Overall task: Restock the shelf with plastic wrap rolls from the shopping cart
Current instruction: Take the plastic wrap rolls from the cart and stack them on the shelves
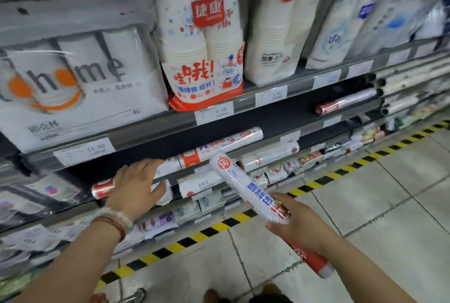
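1. Two hands work at a store shelf (243,130) whose dark tier sits below a row of bagged paper cups.
2. The right hand (300,223) curls its fingers round a long plastic wrap roll (243,187), so its grip is clamped on that roll near the middle.
3. That held roll is tilted: its white end with a red "30" mark points up and toward the shelf edge, and its red end sticks out below the hand, over the tiled floor (365,205).
4. The left hand (137,187) lies flat with straight fingers spread, its grip apart, pressing on a roll at the shelf edge (103,188) that has a red band; a white roll end shows just under the thumb.
5. A beaded bracelet and a red cord sit on the left wrist (117,221).
6. Another roll on the dark tier (226,143) lies lengthwise, white with blue "PE" lettering and an orange band, just behind the tip of the held roll.
7. A dark red roll (341,104) lies farther right on the same tier, well apart from the hands.
8. Price tags (214,113) line the shelf rails; one reads 6.50, another 11.50.
9. A paper cup bag (207,59) with red and blue print stands on the tier above.
10. Yellow and black striped tape (219,226) runs along the floor at the shelf foot.
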